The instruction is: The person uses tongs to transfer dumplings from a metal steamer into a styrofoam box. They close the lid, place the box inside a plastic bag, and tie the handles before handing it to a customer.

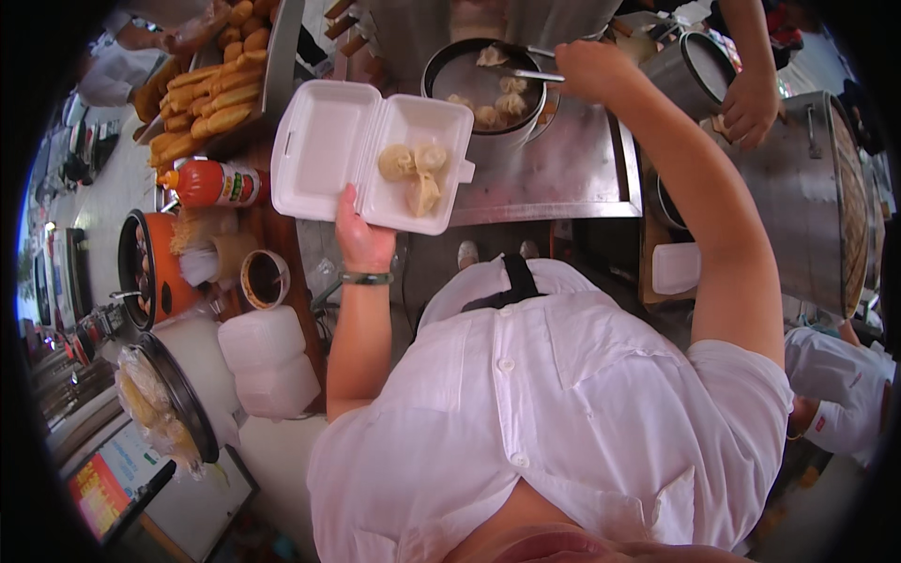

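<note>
My left hand [364, 239] holds up an open white foam clamshell box [324, 151] from below, with the thumb at its hinge. Three steamed dumplings [424, 193] lie together in the box's right half. Metal tongs [531, 73] are in my right hand [595, 70], over a round steamer [457, 81] on a steel counter. Between the tips of the tongs is a dumpling [490, 56], above the steamer's far side. Several more dumplings [510, 104] sit along the near and right parts of the steamer.
Fried dough sticks [211, 98] fill a tray at upper left. A sauce bottle [215, 183], a cup of dark sauce [265, 279], an orange cooker [165, 264] and stacked foam boxes [271, 362] stand on the left. Another person's hand [750, 109] is at upper right, near large metal pots [802, 204].
</note>
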